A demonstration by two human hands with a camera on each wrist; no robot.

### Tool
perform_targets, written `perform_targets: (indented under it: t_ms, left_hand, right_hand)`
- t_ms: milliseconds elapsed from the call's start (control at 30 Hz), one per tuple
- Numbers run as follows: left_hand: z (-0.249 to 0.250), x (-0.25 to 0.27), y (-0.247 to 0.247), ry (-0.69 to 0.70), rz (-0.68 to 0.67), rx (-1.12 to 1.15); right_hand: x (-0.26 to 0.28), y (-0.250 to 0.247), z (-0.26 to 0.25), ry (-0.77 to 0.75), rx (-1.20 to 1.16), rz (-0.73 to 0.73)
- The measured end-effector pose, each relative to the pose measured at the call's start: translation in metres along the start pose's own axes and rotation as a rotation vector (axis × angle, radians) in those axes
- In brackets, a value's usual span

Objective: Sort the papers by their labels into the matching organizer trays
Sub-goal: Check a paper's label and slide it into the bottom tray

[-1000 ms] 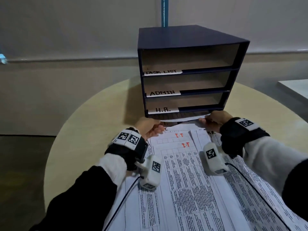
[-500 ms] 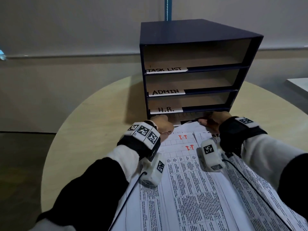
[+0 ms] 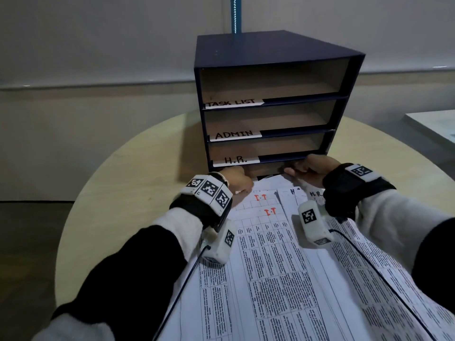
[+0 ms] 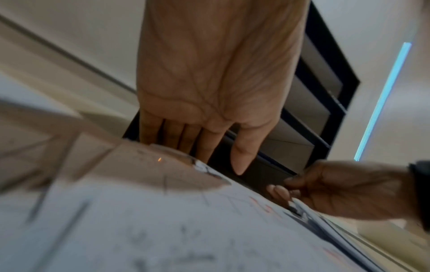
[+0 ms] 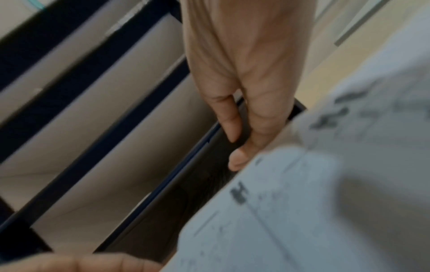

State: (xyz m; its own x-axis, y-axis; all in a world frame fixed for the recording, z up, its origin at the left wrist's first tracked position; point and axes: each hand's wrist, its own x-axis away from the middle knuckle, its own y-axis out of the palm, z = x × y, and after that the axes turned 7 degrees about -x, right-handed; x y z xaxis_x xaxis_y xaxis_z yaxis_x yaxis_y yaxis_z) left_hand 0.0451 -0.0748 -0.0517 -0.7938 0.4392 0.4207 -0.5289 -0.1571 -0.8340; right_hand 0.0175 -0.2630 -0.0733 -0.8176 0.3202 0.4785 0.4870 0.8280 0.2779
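Note:
A dark blue organizer (image 3: 270,52) stands on the round table, its trays labelled TASK LIST (image 3: 232,103), ADMIN (image 3: 234,134) and H.R. (image 3: 235,159); those three trays look empty. A low bottom slot (image 3: 266,169) sits under them, its label hidden. Printed papers (image 3: 270,267) lie in a pile before it, some marked I.T (image 3: 260,198) in red, others H.R. (image 3: 314,194). My left hand (image 3: 240,185) (image 4: 207,158) grips the far left edge of a sheet. My right hand (image 3: 295,169) (image 4: 286,189) (image 5: 237,147) pinches its far right corner at the slot's mouth.
The beige round table (image 3: 123,180) shows bare wood left and right of the organizer. A second white tabletop (image 3: 438,126) lies at the far right. A blue pole (image 3: 234,13) rises behind the organizer. Black cables (image 3: 384,286) trail over the papers.
Both hands have pushed forward with the sheet's far edge, from in front of the organizer to the mouth of the bottom slot. My left wrist has rolled over.

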Motion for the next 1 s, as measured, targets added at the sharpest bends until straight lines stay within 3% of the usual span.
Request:
perform_targets:
  t_ms: [100,167,400,567,700,867,1000]
  left_hand:
    - [0.019,0.011,0.004,0.097,0.09,0.047]
    - [0.032,0.018,0.011,0.141,0.114,0.06]
    - [0.07,0.043,0.035,0.095,0.044,0.099]
    - [0.081,0.043,0.042,0.064,0.112,0.237]
    - [0.082,0.047,0.045,0.109,0.101,0.322]
    - [0.073,0.043,0.047,0.093,0.048,0.417]
    - [0.066,0.044,0.044,0.088,-0.004,0.341]
  right_hand:
    - [0.024,-0.009,-0.008,0.003,-0.05,-0.052]
    - [0.038,-0.019,-0.013,-0.025,0.037,-0.071]
    - [0.078,-0.057,-0.01,-0.182,1.059,-0.071]
    - [0.091,-0.064,0.012,-0.267,1.38,-0.123]
    - [0.096,-0.061,0.018,-0.318,1.398,-0.135]
    - [0.1,-0.057,0.02,-0.399,1.378,-0.041]
    - [0.108,-0.051,0.02,-0.436,1.439,0.02]
